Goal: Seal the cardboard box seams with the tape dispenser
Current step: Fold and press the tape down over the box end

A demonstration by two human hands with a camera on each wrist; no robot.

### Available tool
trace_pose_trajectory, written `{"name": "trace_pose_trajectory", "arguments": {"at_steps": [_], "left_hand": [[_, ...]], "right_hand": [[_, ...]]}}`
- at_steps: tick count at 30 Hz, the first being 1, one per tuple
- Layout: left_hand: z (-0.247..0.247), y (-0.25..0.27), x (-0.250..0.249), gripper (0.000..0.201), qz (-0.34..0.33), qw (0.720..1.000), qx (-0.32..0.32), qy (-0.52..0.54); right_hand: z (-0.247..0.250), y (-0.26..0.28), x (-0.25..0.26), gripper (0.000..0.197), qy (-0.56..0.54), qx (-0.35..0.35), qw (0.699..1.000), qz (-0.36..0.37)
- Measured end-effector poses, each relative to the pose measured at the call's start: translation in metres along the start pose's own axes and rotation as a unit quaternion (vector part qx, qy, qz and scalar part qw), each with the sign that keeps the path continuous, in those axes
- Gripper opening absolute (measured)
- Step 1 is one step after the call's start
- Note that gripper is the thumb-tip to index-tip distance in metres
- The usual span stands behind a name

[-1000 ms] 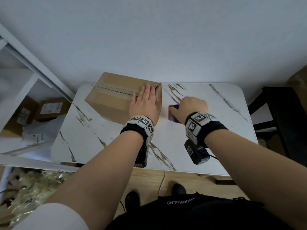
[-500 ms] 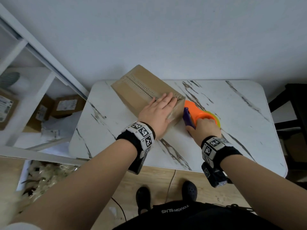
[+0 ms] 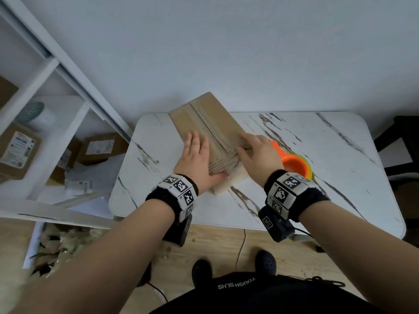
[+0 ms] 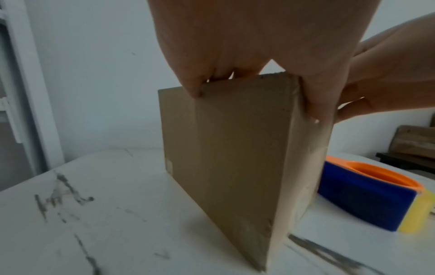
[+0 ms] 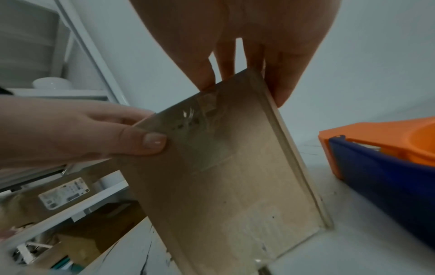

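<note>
Cardboard box (image 3: 205, 123) — both hands' fingers (image 3: 194, 141) cover its near end.

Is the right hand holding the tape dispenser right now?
No, the right hand rests on the cardboard box, and the tape dispenser lies alone on the table.
</note>
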State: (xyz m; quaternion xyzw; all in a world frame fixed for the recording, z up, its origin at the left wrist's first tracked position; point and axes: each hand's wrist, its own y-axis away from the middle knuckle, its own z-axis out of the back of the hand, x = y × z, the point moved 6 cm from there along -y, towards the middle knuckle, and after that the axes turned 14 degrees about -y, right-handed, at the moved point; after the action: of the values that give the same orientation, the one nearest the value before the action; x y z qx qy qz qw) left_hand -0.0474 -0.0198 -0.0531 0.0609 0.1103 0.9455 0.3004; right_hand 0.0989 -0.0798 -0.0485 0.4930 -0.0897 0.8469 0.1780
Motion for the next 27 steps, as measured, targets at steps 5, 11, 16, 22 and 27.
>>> {"name": "trace_pose_trajectory", "arguments": {"at_steps": [5,11,16,22,27], "left_hand": [[-0.006,0.007,0.01,0.114,-0.042,0.998,-0.004,-0.041],[-0.005,0.007,0.008,0.114,-0.047,0.998,-0.001,-0.03],[-0.004,0.006,0.009,0.108,-0.054,0.998,-0.009,-0.029],[-0.004,0.006,0.007,0.107,-0.055,0.998,-0.021,-0.035],[-0.005,0.005,0.006,0.104,-0.06,0.998,-0.023,-0.029]], "right_hand": [[-0.009,0.008,0.004,0.045,0.063,0.004,0.998,-0.002],[-0.023,0.015,0.008,0.036,0.073,-0.002,0.997,0.028],[-0.042,0.013,0.012,0.055,0.198,0.074,0.976,0.06],[-0.046,0.015,0.011,0.079,0.225,0.059,0.97,0.07],[-0.05,0.019,0.016,0.073,0.253,0.071,0.959,0.104]]}}
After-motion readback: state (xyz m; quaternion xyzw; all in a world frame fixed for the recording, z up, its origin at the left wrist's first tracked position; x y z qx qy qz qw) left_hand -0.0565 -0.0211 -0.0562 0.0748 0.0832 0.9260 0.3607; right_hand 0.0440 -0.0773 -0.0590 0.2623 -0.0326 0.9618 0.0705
